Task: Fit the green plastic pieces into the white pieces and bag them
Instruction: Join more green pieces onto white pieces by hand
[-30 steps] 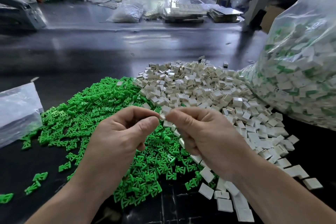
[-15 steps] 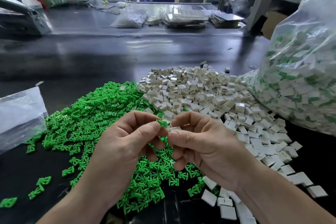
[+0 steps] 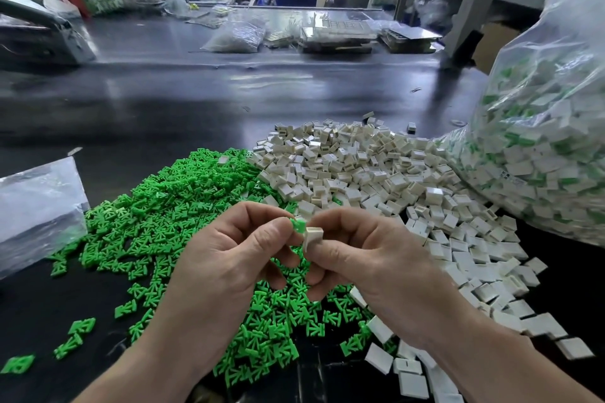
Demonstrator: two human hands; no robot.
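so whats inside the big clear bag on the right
The clear bag holds many white pieces with green parts showing among them. Pieces deeper in the heap are covered.

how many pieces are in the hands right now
2. One green piece pinched by the left hand, one white piece pinched by the right hand, apparently touching each other. Others could be hidden behind the curled fingers.

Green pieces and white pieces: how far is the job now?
Done: the clear bag at the right holds many white pieces with green in them. In hand: the left hand pinches one green piece at the white piece pinched by the right hand, not yet pushed in. Left: a big green pile and a big white pile.
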